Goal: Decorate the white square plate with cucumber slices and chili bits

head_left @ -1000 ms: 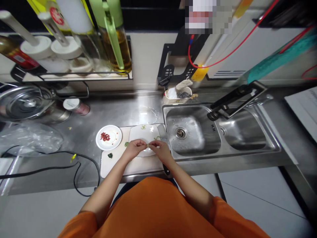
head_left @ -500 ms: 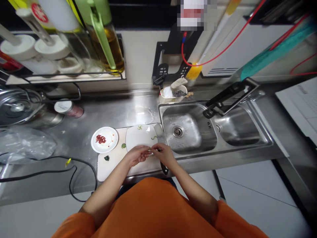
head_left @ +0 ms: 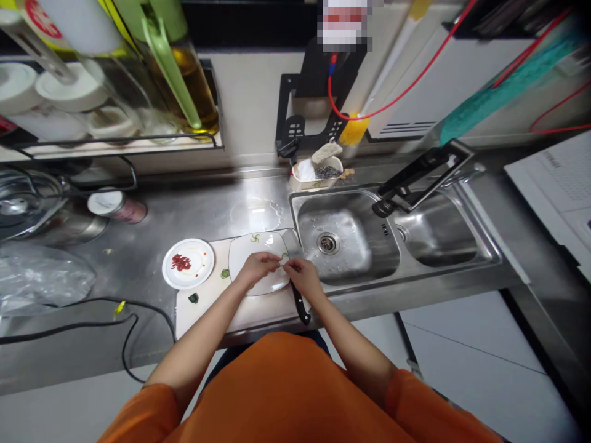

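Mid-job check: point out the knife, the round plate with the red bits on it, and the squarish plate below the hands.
Knife (head_left: 301, 306): head view, on its black handle.
Round plate (head_left: 198, 259): head view, on its bare white surface.
Squarish plate (head_left: 244, 248): head view, on its bare upper left part.

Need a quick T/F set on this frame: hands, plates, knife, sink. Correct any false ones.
1. The left hand is over the square plate. True.
2. The knife lies left of the square plate. False: it lies on the right side.
3. The round white plate holds small red pieces. True.
4. The sink has a single basin. False: it has two.
5. The right hand is inside the sink. False: it is by the square plate's right edge, near the knife.
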`<state>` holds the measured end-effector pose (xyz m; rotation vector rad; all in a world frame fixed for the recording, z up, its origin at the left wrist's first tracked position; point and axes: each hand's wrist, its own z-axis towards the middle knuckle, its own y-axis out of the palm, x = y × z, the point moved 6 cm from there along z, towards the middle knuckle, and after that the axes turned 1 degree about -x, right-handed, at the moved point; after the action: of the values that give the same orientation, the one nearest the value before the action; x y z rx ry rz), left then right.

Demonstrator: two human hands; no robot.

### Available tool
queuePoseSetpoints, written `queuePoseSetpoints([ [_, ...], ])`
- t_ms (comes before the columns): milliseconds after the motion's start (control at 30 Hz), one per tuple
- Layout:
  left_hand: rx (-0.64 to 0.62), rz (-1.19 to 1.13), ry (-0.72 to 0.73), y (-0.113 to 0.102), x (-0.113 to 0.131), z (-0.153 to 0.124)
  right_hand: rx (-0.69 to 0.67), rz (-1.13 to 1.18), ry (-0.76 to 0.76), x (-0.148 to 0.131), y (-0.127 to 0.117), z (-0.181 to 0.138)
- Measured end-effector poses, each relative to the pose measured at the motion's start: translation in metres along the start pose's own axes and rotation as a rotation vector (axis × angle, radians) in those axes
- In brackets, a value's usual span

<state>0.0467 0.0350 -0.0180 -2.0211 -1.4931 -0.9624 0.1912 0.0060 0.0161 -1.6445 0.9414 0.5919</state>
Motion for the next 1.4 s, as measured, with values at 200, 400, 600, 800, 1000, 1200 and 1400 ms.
queuePoseSetpoints([
  [200,0.095,0.413,0.227,-0.004,0.022,0.021,0.050,-0.258,0.092,0.008,0.004,0.013],
  [400,0.118,0.539,0.265,-0.004,0.019,0.033,0.029,-0.360,0.199,0.010,0.007,0.016],
  [600,0.118,0.587,0.299,-0.002,0.020,0.035,0.022,-0.382,0.252,0.008,0.007,0.017],
  [800,0.104,0.653,0.345,0.003,0.026,0.032,0.019,-0.426,0.231,0.004,0.007,0.016],
  [1000,0.099,0.707,0.377,0.007,0.032,0.029,0.017,-0.488,0.191,-0.001,0.009,0.014],
  [1200,0.108,0.719,0.429,0.009,0.031,0.027,0.032,-0.535,0.166,-0.002,0.011,0.013],
  [1400,0.139,0.747,0.457,0.009,0.030,0.027,0.051,-0.564,0.143,-0.002,0.013,0.013],
])
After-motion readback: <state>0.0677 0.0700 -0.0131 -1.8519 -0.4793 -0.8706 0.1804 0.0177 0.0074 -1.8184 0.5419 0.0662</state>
